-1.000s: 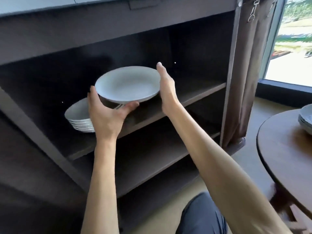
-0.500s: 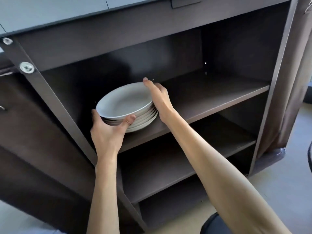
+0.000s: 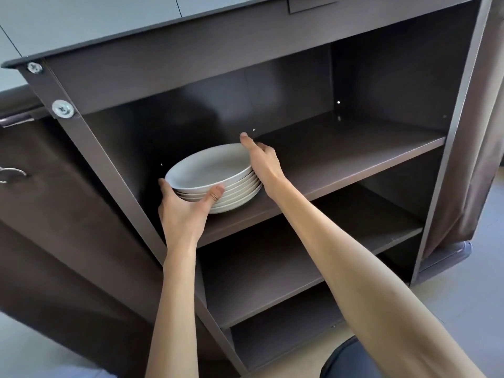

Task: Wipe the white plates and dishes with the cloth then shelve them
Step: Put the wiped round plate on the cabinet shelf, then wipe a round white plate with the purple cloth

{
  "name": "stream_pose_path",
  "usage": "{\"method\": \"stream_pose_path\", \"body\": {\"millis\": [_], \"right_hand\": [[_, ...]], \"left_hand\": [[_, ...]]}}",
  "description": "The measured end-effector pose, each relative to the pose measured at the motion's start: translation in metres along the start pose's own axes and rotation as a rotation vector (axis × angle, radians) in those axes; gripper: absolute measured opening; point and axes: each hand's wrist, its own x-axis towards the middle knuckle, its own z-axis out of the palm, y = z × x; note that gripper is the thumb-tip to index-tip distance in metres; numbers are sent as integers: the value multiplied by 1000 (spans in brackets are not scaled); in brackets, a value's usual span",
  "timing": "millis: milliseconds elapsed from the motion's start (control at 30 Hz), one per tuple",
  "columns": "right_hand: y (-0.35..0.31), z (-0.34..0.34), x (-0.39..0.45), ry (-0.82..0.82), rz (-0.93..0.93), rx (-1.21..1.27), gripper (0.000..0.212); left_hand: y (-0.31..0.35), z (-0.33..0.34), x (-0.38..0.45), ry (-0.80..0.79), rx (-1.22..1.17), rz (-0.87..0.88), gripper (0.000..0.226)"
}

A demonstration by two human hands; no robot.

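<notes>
Head view: shelving step, top plate [image 3: 210, 170] seated on stack [image 3: 231, 195] at left of upper shelf [image 3: 354, 148], left hand [image 3: 185, 211] cupping near rim, right hand [image 3: 263, 162] curled on far rim; next, release and withdraw without nudging stack.

The stacked plates [image 3: 210, 170] were plain white, without pattern. The cabinet [image 3: 191, 58] and its shelves [image 3: 354, 148] were dark brown, fastened with silver screws [image 3: 63, 109]. A brown-grey curtain [image 3: 474, 159] hung at the right. The wall [image 3: 81, 20] was pale grey, and the floor [image 3: 477, 268] was light grey.
</notes>
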Motion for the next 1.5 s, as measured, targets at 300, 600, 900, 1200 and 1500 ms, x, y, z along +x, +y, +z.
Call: {"method": "stream_pose_path", "body": {"millis": [300,600,900,1200,1500], "right_hand": [[7,1,0,32,25,15,73],[-1,-56,-36,223,-165,-6,39],[34,-294,-172,1010,-211,-190,25],[78,-443,-311,1528,177,-914,45],[108,-496,-343,1559,394,-899,59]], "left_hand": [[-1,-2,6,-45,33,-12,145],[11,29,-50,360,-208,472,102],[122,221,-220,-461,-829,380,10],[202,378,-358,-1179,-390,132,24],[237,469,-382,-1128,-100,2,70]]}}
